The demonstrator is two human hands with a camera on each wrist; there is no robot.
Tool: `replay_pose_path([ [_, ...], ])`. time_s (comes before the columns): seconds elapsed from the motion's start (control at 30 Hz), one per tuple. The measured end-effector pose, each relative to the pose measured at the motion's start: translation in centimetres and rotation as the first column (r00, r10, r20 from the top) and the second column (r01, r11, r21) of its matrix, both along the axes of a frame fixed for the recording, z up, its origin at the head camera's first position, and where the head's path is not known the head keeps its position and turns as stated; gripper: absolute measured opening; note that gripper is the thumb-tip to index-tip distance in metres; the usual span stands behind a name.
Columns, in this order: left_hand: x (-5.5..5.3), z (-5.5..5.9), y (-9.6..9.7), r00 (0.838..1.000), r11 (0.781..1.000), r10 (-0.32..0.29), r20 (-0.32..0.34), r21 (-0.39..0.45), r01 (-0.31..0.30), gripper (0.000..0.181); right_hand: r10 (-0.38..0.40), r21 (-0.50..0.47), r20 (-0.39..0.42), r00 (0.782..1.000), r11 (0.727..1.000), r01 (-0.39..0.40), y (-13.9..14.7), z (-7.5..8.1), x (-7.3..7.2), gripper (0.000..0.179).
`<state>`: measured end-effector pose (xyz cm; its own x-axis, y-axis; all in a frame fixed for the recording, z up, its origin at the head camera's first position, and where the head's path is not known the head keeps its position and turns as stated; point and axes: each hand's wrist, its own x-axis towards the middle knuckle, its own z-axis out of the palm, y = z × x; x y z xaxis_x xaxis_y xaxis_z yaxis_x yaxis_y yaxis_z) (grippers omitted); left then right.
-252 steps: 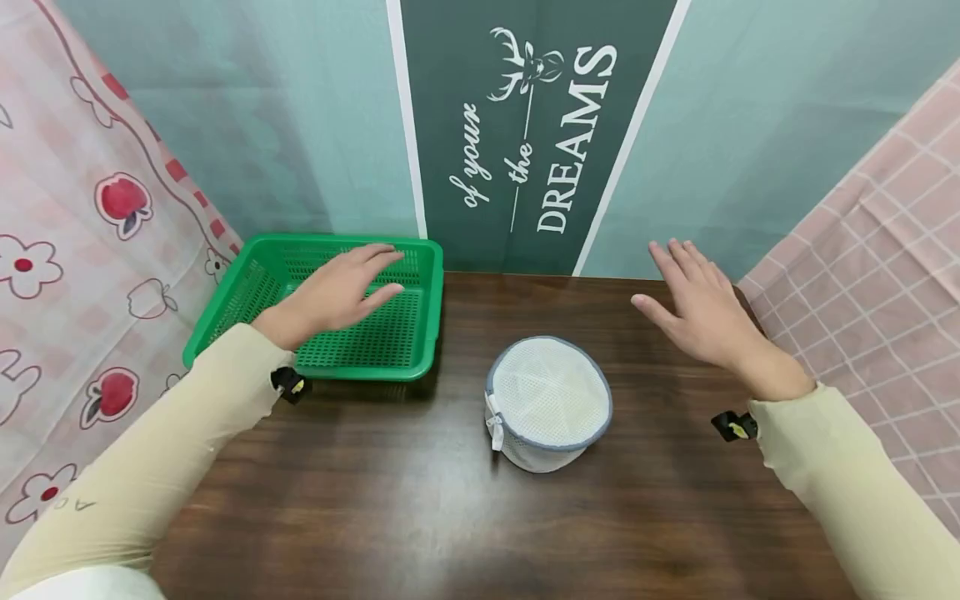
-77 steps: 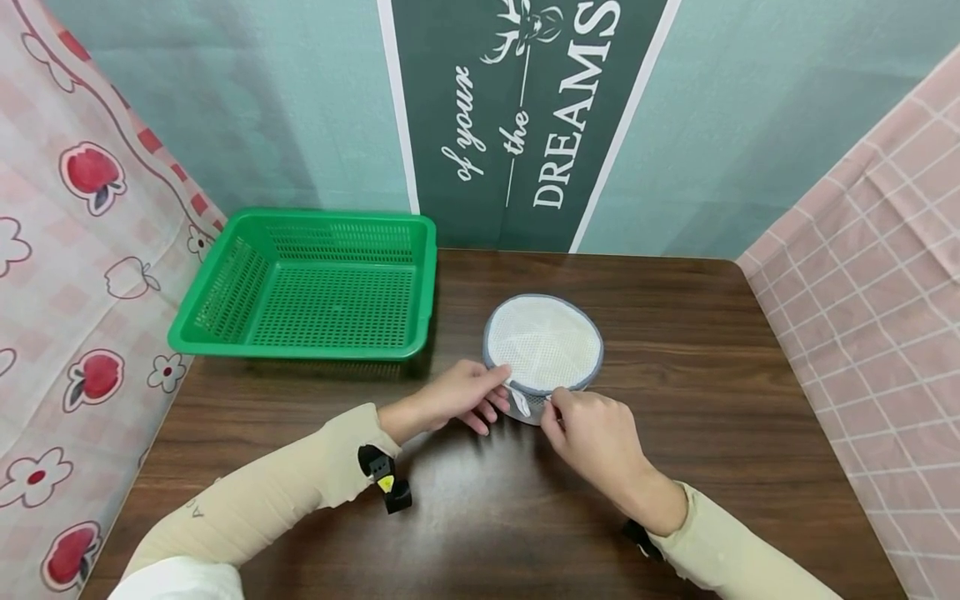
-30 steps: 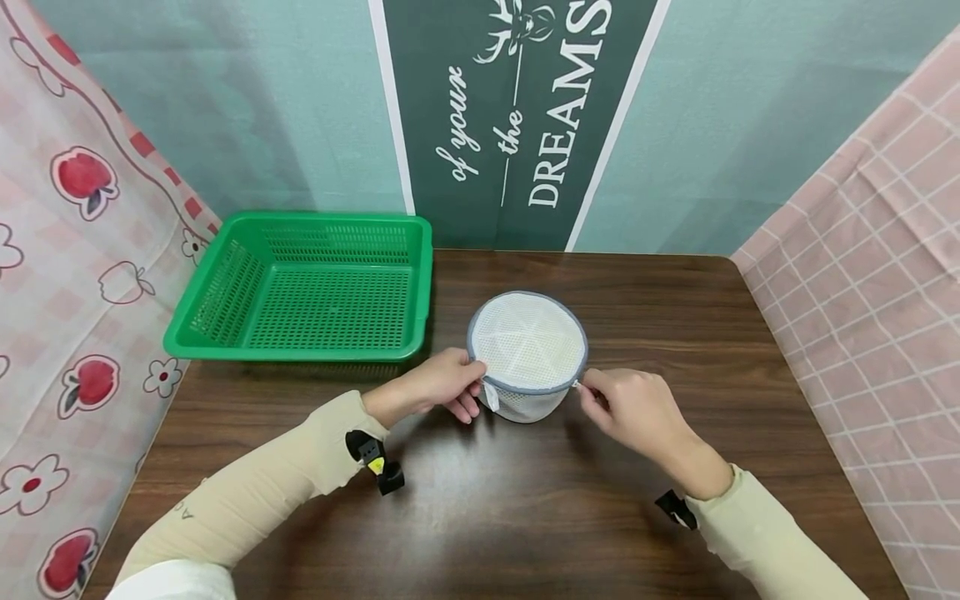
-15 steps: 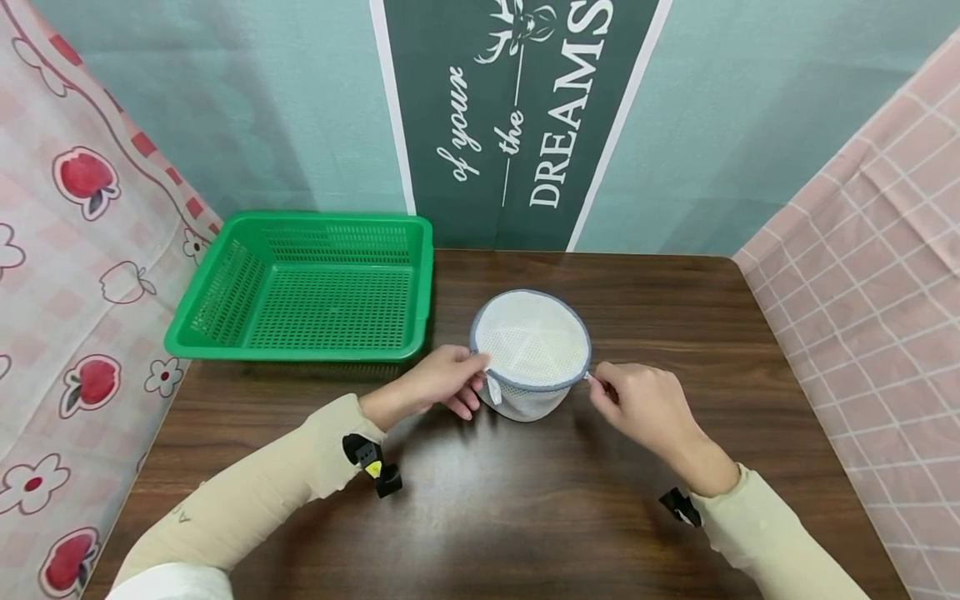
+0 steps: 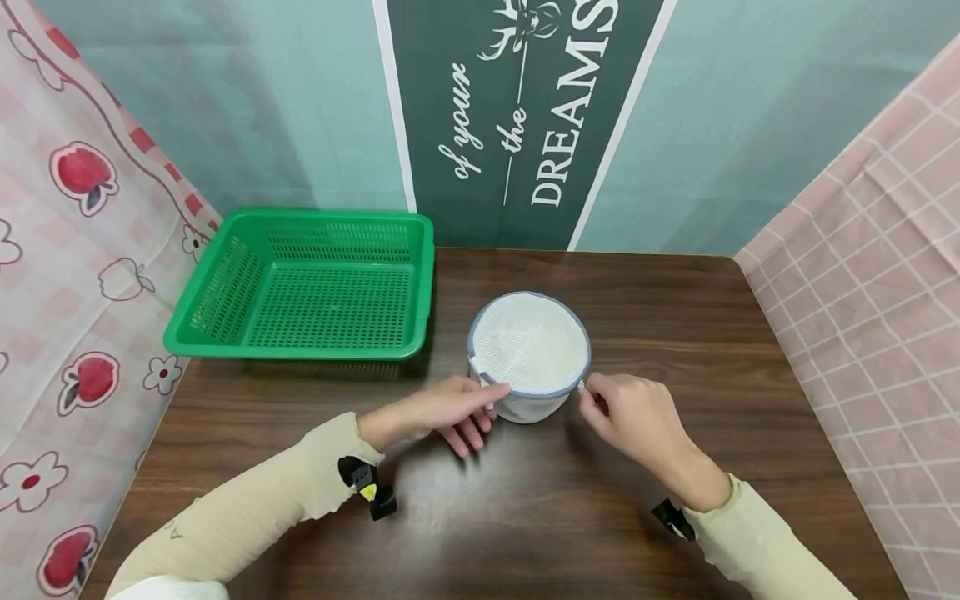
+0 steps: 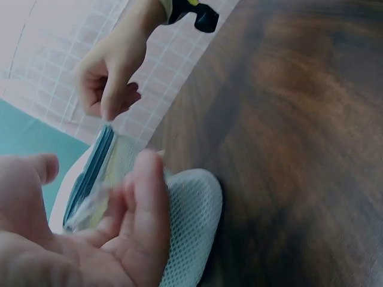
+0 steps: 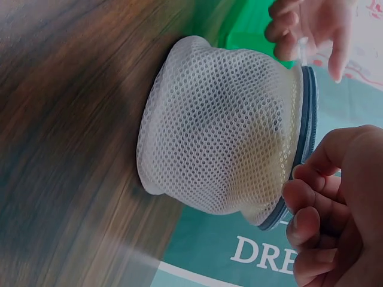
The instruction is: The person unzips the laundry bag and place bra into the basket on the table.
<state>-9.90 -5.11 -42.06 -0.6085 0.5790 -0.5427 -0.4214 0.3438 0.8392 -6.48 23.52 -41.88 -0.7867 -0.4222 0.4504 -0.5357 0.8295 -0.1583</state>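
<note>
Mesh bag (image 5: 529,354) holds something yellowish (image 7: 260,150)

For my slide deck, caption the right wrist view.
Right hand pinching at the zipper of a white mesh bag, left hand and green basket beyond.

"What can you read?"
"On the dark green panel (image 5: 491,96) before me, 'of your', 'the', 'DREAMS'; on my left sleeve (image 5: 251,504), tiny letters; I make out only an 'A'."

Behind the green basket (image 5: 337,304) on the wood-grain counter (image 5: 675,317) hangs a teal cloth (image 5: 712,108) lettered DREAMS; left of the basket, an apple-print cloth (image 5: 97,275); well to its right, a pink checked cloth (image 5: 885,267).
</note>
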Motion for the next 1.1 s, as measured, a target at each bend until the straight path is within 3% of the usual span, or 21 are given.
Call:
replay_pose_path([
  [0.1, 0.5, -0.2, 0.4, 0.997, 0.997, -0.072, 0.018, 0.007, 0.072, 0.062, 0.006, -0.011, 0.004, 1.000, 1.000, -0.006, -0.5, 0.0, 0.2, 0.032],
  [0.2, 0.7, -0.4, 0.8, 0.996, 0.995, -0.093, 0.011, 0.031, 0.092, 0.061, 0.020, -0.019, 0.006, 1.000, 1.000, -0.020, -0.9, 0.0, 0.4, 0.032],
  [0.3, 0.7, -0.4, 1.2, 0.997, 0.995, -0.071, -0.006, 0.067, 0.071, 0.058, 0.034, -0.020, 0.013, 0.999, 0.999, -0.034, -1.3, 0.0, 0.4, 0.031],
  [0.53, 0.2, -0.4, 1.7, 0.999, 0.984, 0.047, -0.007, 0.171, -0.045, 0.045, 0.067, -0.027, 0.020, 0.998, 0.997, -0.067, -2.0, 0.2, 1.1, 0.028],
  [0.77, 0.0, -0.6, 1.9, 0.987, 0.968, 0.163, 0.010, 0.190, -0.162, 0.038, 0.125, -0.023, 0.003, 0.992, 0.992, -0.125, -3.2, 0.2, 1.7, 0.027],
  [1.0, 0.8, -0.6, 2.2, 0.995, 0.978, 0.101, 0.000, 0.182, -0.099, 0.037, 0.140, -0.026, 0.000, 0.990, 0.990, -0.140, -4.0, 0.0, 1.7, 0.027],
  [1.1, 1.1, -0.6, 2.4, 0.994, 0.976, 0.109, -0.005, 0.191, -0.106, 0.037, 0.141, -0.024, 0.002, 0.990, 0.990, -0.141, -4.2, -0.1, 1.7, 0.027],
])
